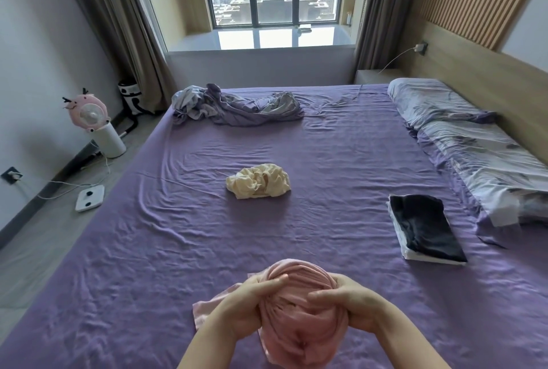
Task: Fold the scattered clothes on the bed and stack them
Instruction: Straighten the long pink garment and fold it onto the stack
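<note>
Both hands are up close at the near edge of the bed (341,161), working a pink garment (299,309) that is bunched into a tight, twisted ball. The left hand (246,306) has its fingers curled round the left side of the bundle, and the right hand (353,303) has its grip clamped on the right side, thumb hooked over the top. A loose flap of the same pink cloth trails out to the left onto the purple sheet, and the lower end hangs toward the person.

Further off, a cream garment (258,180) lies crumpled in the middle of the bed, untouched. At the far left a grey-lilac heap (234,106) is strewn about; it may be clothing or a bedcover, hard to say from here. On the right, near the pillows (462,134), sits the folded stack (425,228), a black piece on top of something white.

So the pink piece is not yet spread, let alone folded. The risk is in that twist: if it is pulled apart from the wrong ends, the cloth could wind tighter or come out inside-out, leaving creases that spoil a flat fold. Held this high and this near the mattress edge, a slipped grip could also drop it off the bed onto the floor
</note>
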Available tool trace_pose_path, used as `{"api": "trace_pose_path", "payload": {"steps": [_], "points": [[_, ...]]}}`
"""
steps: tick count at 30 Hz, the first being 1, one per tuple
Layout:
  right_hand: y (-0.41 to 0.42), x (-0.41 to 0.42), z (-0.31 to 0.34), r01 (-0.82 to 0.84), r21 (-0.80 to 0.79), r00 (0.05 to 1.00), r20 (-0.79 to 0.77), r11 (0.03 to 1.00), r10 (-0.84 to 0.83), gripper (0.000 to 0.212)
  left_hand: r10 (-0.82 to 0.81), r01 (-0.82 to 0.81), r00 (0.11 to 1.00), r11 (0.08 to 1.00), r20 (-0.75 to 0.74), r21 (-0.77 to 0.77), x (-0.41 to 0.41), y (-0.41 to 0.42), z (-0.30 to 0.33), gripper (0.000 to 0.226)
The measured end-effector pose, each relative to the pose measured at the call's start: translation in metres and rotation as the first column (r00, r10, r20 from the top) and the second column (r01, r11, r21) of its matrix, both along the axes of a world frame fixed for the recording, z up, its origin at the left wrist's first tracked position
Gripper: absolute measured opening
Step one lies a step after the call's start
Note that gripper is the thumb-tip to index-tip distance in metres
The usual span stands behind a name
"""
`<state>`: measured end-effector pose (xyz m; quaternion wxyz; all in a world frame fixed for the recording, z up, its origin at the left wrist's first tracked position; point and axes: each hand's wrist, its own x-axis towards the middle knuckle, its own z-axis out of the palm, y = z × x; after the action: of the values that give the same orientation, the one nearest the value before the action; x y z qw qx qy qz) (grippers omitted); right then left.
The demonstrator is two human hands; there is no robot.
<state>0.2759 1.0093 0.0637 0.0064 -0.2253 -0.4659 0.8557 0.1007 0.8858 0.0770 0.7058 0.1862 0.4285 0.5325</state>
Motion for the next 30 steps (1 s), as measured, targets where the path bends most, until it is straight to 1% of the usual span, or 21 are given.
{"api": "trace_pose_path", "payload": {"steps": [2,3,5,7,9,11,12,13,15,17,18,20,22,23,24,25,26,27,28,29,30], "points": [[0.0,0.002,-0.002,-0.004,-0.007,0.999,0.035,1.0,0.005,0.045,-0.026,0.027,0.999,0.999,-0.026,0.044,0.001,-0.001,0.0,0.05],[0.001,0.003,-0.003,0.008,-0.024,0.999,0.036,1.0,-0.007,0.045,-0.037,0.041,0.997,0.997,-0.071,0.058,0.001,-0.002,0.001,0.053],[0.001,0.002,-0.005,0.064,-0.082,0.998,0.025,0.995,-0.062,0.047,-0.084,0.102,0.97,0.992,-0.229,0.069,0.004,-0.004,0.001,0.059],[0.001,0.001,-0.005,0.1,-0.126,0.995,0.014,0.987,-0.099,0.046,-0.144,0.164,0.909,0.986,-0.39,0.02,0.007,-0.006,0.002,0.062],[0.0,0.0,-0.006,0.101,-0.151,0.995,0.001,0.983,-0.102,0.046,-0.188,0.205,0.857,0.979,-0.48,-0.017,0.01,-0.007,-0.001,0.053],[-0.001,0.001,-0.008,0.085,-0.179,0.995,-0.033,0.98,-0.092,0.046,-0.136,0.125,0.845,0.991,-0.517,-0.057,0.009,-0.007,-0.005,0.037],[-0.001,0.001,-0.008,0.055,-0.172,0.996,-0.064,0.984,-0.066,0.045,-0.088,0.055,0.856,0.995,-0.509,-0.079,0.007,-0.006,-0.006,0.032],[-0.002,0.002,-0.009,0.019,-0.14,0.995,-0.09,0.99,-0.032,0.046,-0.04,-0.003,0.888,0.996,-0.458,-0.092,0.005,-0.006,-0.007,0.031],[-0.002,0.004,-0.008,-0.039,-0.038,0.995,-0.091,0.999,0.036,0.055,0.043,-0.069,0.969,0.993,-0.244,-0.098,0.004,-0.004,-0.006,0.033],[-0.002,0.003,-0.006,-0.059,0.05,0.998,0.005,0.997,0.059,0.061,0.077,-0.082,0.996,0.991,-0.048,-0.103,0.005,-0.003,-0.003,0.037],[-0.002,0.002,-0.006,-0.046,0.076,0.998,0.053,0.996,0.042,0.061,0.085,-0.084,0.996,0.991,0.013,-0.105,0.005,-0.002,-0.002,0.038],[-0.003,0.0,-0.006,0.0,0.082,0.997,0.082,0.997,-0.007,0.056,0.082,-0.076,0.994,0.993,0.069,-0.091,0.006,0.001,-0.001,0.039],[-0.002,-0.001,-0.006,0.053,0.016,0.998,0.032,0.998,-0.054,0.052,0.076,-0.073,0.995,0.996,0.069,-0.048,0.006,0.002,-0.003,0.039],[-0.002,-0.001,-0.005,0.083,-0.039,0.997,-0.003,0.996,-0.083,0.05,0.059,-0.059,0.998,0.998,0.006,0.0,0.004,0.002,-0.004,0.04],[-0.001,0.0,-0.004,0.11,-0.096,0.993,-0.032,0.989,-0.113,0.049,0.033,-0.028,0.991,0.999,-0.127,0.04,0.002,0.001,-0.005,0.042],[0.0,0.0,-0.004,0.136,-0.138,0.989,-0.044,0.981,-0.144,0.048,0.002,0.013,0.951,0.999,-0.309,0.047,0.001,0.001,-0.006,0.046],[0.001,-0.001,-0.005,0.162,-0.163,0.984,-0.044,0.973,-0.171,0.049,-0.029,0.038,0.872,0.999,-0.489,0.01,0.0,0.0,-0.009,0.049],[0.001,-0.002,-0.006,0.179,-0.172,0.981,-0.041,0.969,-0.189,0.05,-0.056,0.033,0.781,0.998,-0.622,-0.048,0.0,-0.001,-0.012,0.049],[0.0,-0.003,-0.007,0.184,-0.175,0.98,-0.041,0.967,-0.194,0.051,-0.078,0.021,0.718,0.996,-0.692,-0.09,0.0,-0.001,-0.014,0.047],[-0.002,-0.005,-0.007,0.183,-0.178,0.98,-0.04,0.967,-0.193,0.051,-0.083,0.007,0.7,0.994,-0.709,-0.11,0.001,-0.001,-0.014,0.042],[-0.003,-0.006,-0.008,0.179,-0.184,0.981,-0.038,0.967,-0.189,0.051,-0.072,-0.007,0.716,0.994,-0.695,-0.111,0.001,-0.001,-0.014,0.035]]}}
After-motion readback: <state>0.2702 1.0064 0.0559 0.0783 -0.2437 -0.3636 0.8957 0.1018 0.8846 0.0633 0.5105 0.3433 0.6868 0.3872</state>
